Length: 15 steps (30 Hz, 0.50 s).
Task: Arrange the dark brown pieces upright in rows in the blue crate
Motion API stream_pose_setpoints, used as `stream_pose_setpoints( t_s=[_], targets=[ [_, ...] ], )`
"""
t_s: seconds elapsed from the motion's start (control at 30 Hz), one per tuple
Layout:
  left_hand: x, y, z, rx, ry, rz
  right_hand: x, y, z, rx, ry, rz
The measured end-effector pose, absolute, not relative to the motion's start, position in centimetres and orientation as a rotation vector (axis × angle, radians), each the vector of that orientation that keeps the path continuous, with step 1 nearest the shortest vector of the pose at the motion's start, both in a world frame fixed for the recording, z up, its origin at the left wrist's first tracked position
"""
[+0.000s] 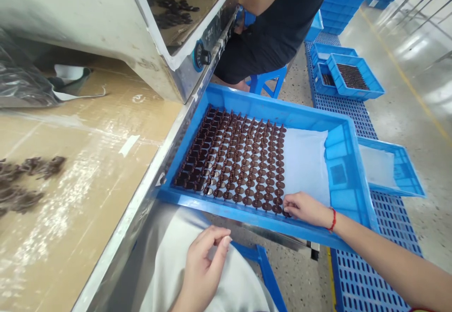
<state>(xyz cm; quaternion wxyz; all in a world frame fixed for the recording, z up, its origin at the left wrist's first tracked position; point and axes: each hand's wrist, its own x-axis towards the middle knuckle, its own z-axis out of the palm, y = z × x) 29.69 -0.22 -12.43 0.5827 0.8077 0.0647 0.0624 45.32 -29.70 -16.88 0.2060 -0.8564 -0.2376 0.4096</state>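
Note:
A blue plastic tray [348, 194] rests across my lap beside the table edge. Several rows of small dark brown round parts [236, 159] stand in it on a white sheet [305, 163]. My right hand [305, 207], with a red string at the wrist, reaches into the tray's near right corner, fingertips pinched on a part at the end of the front row. My left hand [205, 267] hovers over my white-clothed lap below the tray, fingers curled with thumb and forefinger together; what they hold, if anything, is too small to see.
A cardboard-covered table [70, 161] with loose dark parts [21, 182] lies at left, under a steel machine [148, 24] with a dial. Another person in dark clothes [278, 20] sits on a blue stool ahead. More blue trays [353, 76] sit on blue pallets at right.

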Motion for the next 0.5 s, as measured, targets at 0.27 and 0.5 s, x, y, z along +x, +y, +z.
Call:
stream_pose_setpoints(
  t_s=[0.27,0.5],
  targets=[
    [29.1,-0.5,-12.3,1.912,0.184,0.166,45.6,-31.2,-16.7,-2.517,-0.675,0.85],
    [28.5,-0.8,-12.5,1.954,0.184,0.249,47.5,-25.5,-14.6,-2.448,-0.903,0.531]
  ],
)
